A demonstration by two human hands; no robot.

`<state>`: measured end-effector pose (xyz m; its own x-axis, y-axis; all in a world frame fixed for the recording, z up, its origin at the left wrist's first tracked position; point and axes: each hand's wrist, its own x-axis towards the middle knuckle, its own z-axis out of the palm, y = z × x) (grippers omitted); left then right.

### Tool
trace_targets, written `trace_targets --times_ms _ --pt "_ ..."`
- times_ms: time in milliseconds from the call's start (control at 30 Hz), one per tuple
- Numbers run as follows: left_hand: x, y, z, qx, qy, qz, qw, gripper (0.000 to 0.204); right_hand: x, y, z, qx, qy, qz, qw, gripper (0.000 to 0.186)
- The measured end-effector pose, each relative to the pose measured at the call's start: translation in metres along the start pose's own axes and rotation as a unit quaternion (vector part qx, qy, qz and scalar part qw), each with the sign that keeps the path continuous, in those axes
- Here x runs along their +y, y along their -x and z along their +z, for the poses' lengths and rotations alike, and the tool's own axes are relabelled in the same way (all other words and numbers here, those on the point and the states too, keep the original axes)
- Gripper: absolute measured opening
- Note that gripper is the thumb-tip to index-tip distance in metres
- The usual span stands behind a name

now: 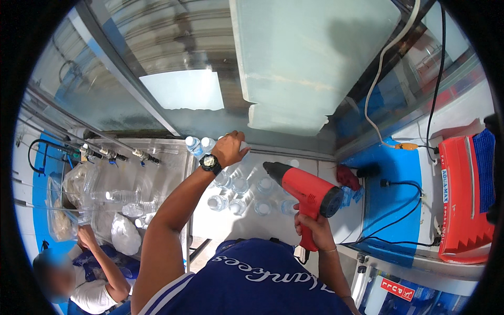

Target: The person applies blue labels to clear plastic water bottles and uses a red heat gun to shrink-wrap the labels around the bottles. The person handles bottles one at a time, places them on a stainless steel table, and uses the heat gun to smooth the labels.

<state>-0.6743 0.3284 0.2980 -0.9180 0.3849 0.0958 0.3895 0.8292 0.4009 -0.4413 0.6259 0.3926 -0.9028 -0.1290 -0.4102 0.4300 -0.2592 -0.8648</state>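
At far left, a second person [100,278] handles clear plastic at a steel trough [157,173]. The worker's left hand [229,149], wristwatch [210,163] showing, curls closed over the top of a capped water bottle [193,145] at the desk's [231,226] rear edge. More bottles [247,194] stand grouped on the desk. The right hand [314,227] is clamped on the grip of a red heat gun [304,190], nozzle above them. The bottles look light, smooth, likely slippery; best gripped at the neck.
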Motion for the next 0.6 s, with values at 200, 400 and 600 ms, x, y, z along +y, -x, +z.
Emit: trace_targets --times_ms 200,400,600 --pt "0.012 -0.008 -0.007 0.057 -0.067 0.06 0.994 0.039 -0.015 0.034 -0.027 0.106 -0.019 -0.059 0.992 0.047" --pt "0.075 -0.028 0.027 -0.002 0.135 0.194 0.972 0.045 -0.033 0.059 -0.051 0.165 -0.055 -0.096 0.98 0.044" --pt "0.109 -0.049 0.058 -0.188 0.119 0.249 0.943 0.036 -0.027 0.055 -0.054 0.197 -0.016 -0.025 0.98 0.042"
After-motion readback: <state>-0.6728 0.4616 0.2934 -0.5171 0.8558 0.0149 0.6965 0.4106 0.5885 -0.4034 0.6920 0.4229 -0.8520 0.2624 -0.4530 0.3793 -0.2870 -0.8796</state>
